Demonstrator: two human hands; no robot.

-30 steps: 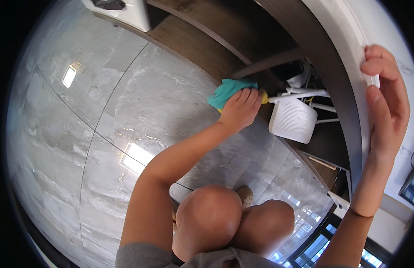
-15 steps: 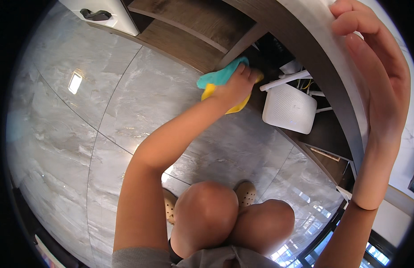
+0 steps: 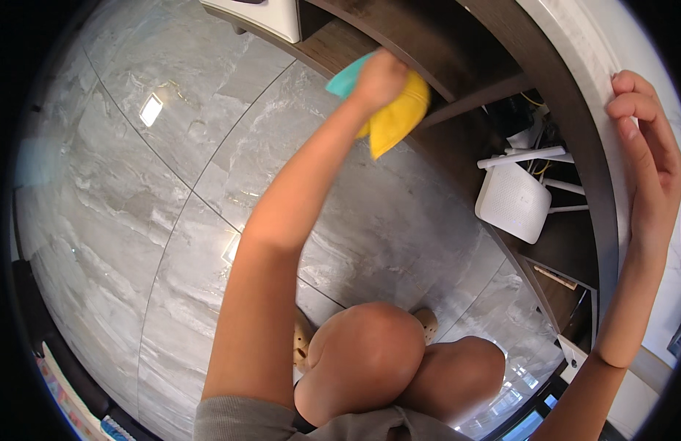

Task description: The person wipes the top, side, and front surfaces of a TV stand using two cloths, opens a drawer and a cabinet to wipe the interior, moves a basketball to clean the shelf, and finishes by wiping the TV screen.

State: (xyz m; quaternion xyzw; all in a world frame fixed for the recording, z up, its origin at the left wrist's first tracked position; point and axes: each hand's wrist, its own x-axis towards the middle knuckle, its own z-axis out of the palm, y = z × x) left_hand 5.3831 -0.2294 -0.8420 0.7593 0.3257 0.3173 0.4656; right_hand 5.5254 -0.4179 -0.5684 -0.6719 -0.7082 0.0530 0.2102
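My left hand [image 3: 383,79] is closed round a teal and yellow cloth [image 3: 403,114]. The yellow part hangs down on the right, and the teal part sticks out on the left. Hand and cloth are at the front of the open shelf of a dark wood cabinet [image 3: 447,121], slightly blurred; I cannot tell if the cloth touches the wood. My right hand [image 3: 649,162] rests by the pale top [image 3: 586,66] of the cabinet, its fingers loosely bent and nothing in them.
A white router [image 3: 515,202] with antennas stands in the compartment to the right, with cables and a black device [image 3: 511,116] behind it. A white drawer front [image 3: 274,18] is at the far left of the cabinet. Below are grey marble-look tiles [image 3: 208,147] and my bent knees [image 3: 381,353].
My left hand has moved the cloth leftward and away, from beside the router compartment to the neighbouring shelf. The view has shifted; my right hand stays by the cabinet top.
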